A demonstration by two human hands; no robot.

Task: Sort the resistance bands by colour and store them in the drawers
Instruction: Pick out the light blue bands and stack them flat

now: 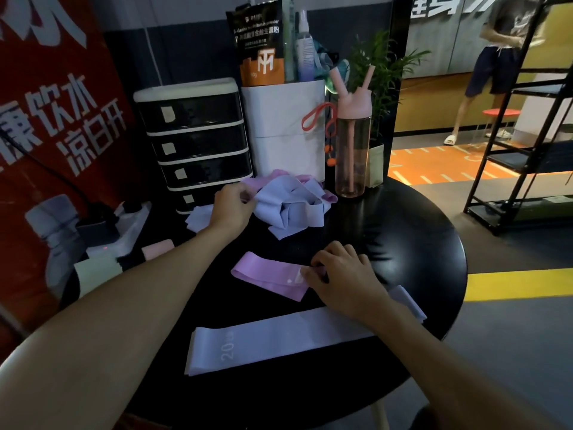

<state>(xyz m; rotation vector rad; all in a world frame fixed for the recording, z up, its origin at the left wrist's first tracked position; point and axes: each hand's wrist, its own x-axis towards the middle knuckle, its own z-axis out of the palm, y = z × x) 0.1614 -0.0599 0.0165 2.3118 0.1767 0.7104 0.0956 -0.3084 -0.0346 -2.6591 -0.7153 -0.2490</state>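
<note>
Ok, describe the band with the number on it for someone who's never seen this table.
Look at the round black table; along its near edge lies a long pale lilac band, flat. Unlike the pink band at the right hand and the crumpled heap behind, it has 20 printed near its left end.

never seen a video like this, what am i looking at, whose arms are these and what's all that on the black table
There is no machine here. One camera worn on a person's head looks down at their own bare arms. The left hand pinches the edge of a tangled pile of bands, some pale blue, some pink. The right hand holds one end of a pink band lying flat on the round black table. Nearer the camera lies a pale band marked 20. Behind the pile stand a dark drawer unit and a pink bottle.
</note>
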